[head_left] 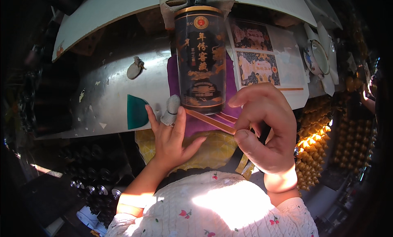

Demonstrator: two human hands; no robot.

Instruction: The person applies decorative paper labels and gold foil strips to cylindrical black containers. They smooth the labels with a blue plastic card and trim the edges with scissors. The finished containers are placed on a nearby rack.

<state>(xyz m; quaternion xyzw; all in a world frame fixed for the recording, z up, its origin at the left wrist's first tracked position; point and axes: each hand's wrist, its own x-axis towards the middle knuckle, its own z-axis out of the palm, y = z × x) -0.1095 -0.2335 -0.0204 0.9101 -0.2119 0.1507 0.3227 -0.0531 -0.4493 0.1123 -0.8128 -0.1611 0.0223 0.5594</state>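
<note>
A black bottle [202, 57] with gold decoration and a gold band lies lengthwise ahead of me on a purple cloth [176, 79]. A narrow orange-brown strip [211, 121] slants just below its near end. My right hand [266, 126] is closed, pinching the right end of this strip between thumb and fingers. At the strip's left end is the index fingertip of my left hand [170, 139], whose fingers are spread. One finger of that hand wears a grey fabric cover [171, 108]. Whether the strip touches the bottle, I cannot tell.
A green flat scraper-like piece [136, 111] lies left of my left hand on the metal table [110, 98]. Farther back is a small tied pouch [134, 69]. Printed decorated sheets [256, 67] and a white bowl [318, 57] are at right. Gold knobby items [313, 151] stand beyond my right arm.
</note>
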